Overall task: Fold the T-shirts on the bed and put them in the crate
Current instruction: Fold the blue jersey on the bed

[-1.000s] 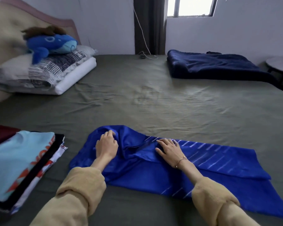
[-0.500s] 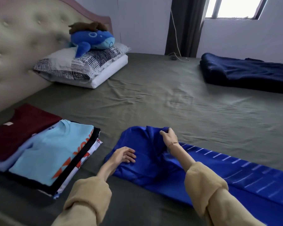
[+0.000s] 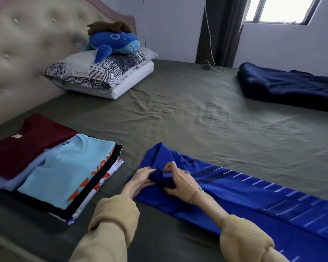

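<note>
Head view: a blue T-shirt [image 3: 235, 197] lies lengthwise on the bed [image 3: 197, 120], near its front edge. The left hand [image 3: 140, 179] and right hand [image 3: 180, 183] meet at its collar end, each pinching a bunched fold of fabric. A stack of folded shirts [image 3: 64, 173] sits to the left, well apart

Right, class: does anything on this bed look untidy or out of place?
Only the blue shirt: its collar end is bunched where both hands grip it. The folded pile lies neat.
</note>
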`<move>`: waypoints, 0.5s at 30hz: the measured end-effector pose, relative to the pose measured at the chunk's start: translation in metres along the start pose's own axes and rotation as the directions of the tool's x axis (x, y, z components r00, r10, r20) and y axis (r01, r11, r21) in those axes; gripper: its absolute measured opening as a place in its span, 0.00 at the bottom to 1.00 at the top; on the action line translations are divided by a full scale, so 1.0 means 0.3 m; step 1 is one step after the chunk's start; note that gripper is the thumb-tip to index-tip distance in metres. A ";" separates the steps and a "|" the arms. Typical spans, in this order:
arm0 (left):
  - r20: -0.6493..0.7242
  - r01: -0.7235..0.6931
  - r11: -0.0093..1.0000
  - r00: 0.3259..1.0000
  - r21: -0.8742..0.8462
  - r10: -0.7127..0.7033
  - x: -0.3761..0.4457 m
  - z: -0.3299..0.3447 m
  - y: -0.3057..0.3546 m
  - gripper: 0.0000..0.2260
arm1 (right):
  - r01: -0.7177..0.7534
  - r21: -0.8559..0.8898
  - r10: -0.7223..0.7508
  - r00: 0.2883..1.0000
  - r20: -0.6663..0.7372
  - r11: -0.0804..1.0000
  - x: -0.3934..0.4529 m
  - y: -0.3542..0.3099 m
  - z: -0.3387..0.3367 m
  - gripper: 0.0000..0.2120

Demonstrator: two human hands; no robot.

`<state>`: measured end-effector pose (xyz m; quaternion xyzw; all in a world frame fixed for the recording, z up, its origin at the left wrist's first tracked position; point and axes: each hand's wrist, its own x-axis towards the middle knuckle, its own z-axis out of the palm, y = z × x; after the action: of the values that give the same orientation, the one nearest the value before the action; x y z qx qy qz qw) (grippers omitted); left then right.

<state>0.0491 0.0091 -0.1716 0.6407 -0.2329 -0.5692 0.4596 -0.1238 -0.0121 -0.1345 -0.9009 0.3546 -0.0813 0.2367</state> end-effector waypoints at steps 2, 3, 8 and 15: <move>-0.017 -0.007 1.000 1.000 0.008 0.007 -0.004 -0.001 -0.007 0.05 | -0.056 -0.057 0.053 0.997 -0.058 0.997 -0.022 0.028 -0.002 0.28; -0.029 -0.019 1.000 0.999 0.015 0.019 -0.016 0.003 -0.006 0.04 | -0.077 -0.111 0.072 0.996 -0.053 0.991 -0.032 0.040 -0.002 0.26; -0.108 -0.089 0.993 0.989 0.082 0.098 -0.031 0.023 0.002 0.11 | -0.013 -0.216 0.001 0.999 -0.053 0.976 -0.052 0.065 0.026 0.32; -0.097 -0.129 0.981 0.985 0.145 0.144 -0.004 0.009 -0.022 0.09 | -0.053 -0.188 0.030 0.992 -0.127 0.981 -0.039 0.046 -0.002 0.19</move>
<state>0.0447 0.0124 -0.1764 0.6829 -0.2903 -0.4837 0.4641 -0.1409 -0.0133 -0.1404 -0.9051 0.3935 -0.0973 0.1285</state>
